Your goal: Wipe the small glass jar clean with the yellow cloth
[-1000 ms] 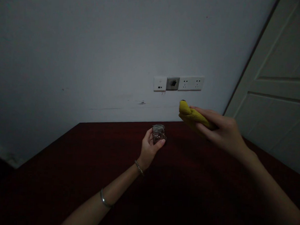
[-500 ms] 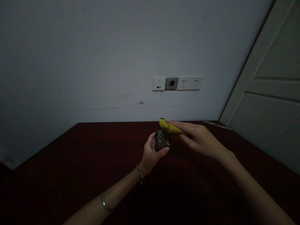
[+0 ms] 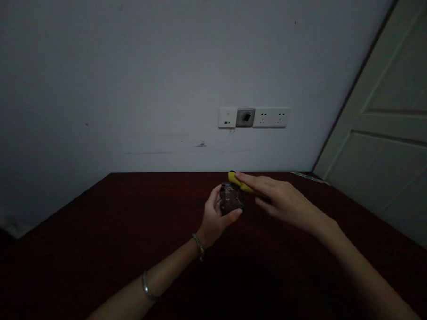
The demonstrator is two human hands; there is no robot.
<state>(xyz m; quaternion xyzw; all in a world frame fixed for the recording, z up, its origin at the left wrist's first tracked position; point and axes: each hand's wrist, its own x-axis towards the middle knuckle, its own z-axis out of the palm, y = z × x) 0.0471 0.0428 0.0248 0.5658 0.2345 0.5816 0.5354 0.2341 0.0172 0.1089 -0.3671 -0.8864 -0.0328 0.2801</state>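
My left hand (image 3: 214, 219) is closed round a small dark, shiny jar-like object (image 3: 230, 201), held just above the dark red table (image 3: 89, 249). My right hand (image 3: 285, 203) grips a folded yellow cloth (image 3: 239, 181), with its fingers lying along it. The cloth's tip touches the top of the object. Two bracelets sit on my left wrist and forearm.
A white wall stands behind the table, with a row of sockets and a switch plate (image 3: 253, 118). A white panelled door (image 3: 395, 125) is at the right. The room is dim.
My right hand has come down and to the left with the yellow cloth, from beside the sockets to the top of the object in my left hand. The left hand has barely moved.
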